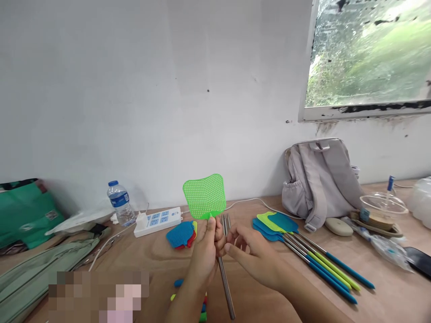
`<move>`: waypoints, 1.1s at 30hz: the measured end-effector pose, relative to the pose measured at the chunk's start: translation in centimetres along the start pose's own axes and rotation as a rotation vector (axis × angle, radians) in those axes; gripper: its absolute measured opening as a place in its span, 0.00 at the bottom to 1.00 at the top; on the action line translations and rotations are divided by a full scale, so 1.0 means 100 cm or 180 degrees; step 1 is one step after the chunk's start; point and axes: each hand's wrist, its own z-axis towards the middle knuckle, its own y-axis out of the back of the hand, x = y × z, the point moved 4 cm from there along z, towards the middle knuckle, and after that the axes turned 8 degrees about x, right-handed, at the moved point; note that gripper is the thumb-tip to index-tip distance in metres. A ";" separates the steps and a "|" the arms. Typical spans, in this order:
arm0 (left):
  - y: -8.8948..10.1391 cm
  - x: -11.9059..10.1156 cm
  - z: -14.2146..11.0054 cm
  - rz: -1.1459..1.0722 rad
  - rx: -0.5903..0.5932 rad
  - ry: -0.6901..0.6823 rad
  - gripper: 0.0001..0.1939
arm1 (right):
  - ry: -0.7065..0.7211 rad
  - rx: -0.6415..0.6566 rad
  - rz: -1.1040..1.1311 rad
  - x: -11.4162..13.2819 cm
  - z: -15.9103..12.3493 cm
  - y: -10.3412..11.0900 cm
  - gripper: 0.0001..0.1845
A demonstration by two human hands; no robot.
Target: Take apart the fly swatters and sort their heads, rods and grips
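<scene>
My left hand (206,255) pinches the neck of a green fly-swatter head (204,196) and holds it upright above the wooden table (387,291). Right beside it, my right hand (252,253) has its fingers curled, the fingertips touching the left thumb near the swatter's neck. Several bare metal rods (226,269) lie on the table just under both hands. A small stack of loose swatter heads (181,234), blue on top with red and yellow beneath, rests left of the hands. Finished swatters (310,251) with blue and green handles lie to the right.
A white power strip (157,221) and a water bottle (120,202) stand at the back left. A grey backpack (319,179) leans on the wall. Green bags (30,264) fill the left side; a clear bowl (383,204), a plastic wrapper and a phone (419,260) sit far right.
</scene>
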 end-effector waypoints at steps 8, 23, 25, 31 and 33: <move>0.004 -0.012 -0.006 -0.0236 0.0106 0.0105 0.24 | 0.0228 -0.0011 -0.0654 0.026 0.004 0.008 0.04; -0.013 0.017 -0.006 -0.0129 0.1009 0.0664 0.26 | 0.0537 -0.0785 0.0011 0.008 0.017 0.013 0.12; -0.014 0.020 -0.006 -0.0140 0.1038 0.0712 0.25 | 0.0503 -0.0853 -0.0156 0.006 0.018 0.016 0.12; -0.013 0.029 -0.004 -0.0195 0.1093 0.0856 0.22 | 0.0462 -0.0902 -0.0651 0.004 0.019 0.028 0.11; -0.012 0.029 -0.003 -0.0175 0.1022 0.0872 0.21 | 0.0422 -0.0994 -0.0793 0.002 0.019 0.033 0.11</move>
